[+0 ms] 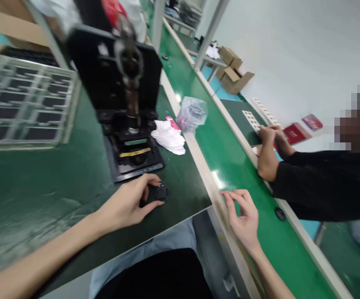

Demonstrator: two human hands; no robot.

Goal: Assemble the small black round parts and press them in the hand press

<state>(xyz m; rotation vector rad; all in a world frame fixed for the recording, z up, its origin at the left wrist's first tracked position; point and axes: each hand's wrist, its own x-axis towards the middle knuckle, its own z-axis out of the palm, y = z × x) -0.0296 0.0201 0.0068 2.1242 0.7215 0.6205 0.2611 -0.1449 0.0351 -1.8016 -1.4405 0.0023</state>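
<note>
My left hand rests at the bench's front part, thumb and fingers curled round a small black round part with a ring-shaped face. Just beyond it stands a black press machine, its upper portion blurred. A yellow strip crosses the machine's base above a dark round piece. My right hand is over the pale rail between bench and green conveyor belt. Its fingertips are pinched together, and whatever they may hold is too small to make out.
A white cloth and a clear plastic bag lie right of the machine. At left is a tray of dark rectangular pieces. Another black round part rides on the conveyor belt. Across it, a co-worker's hands work near white sheets.
</note>
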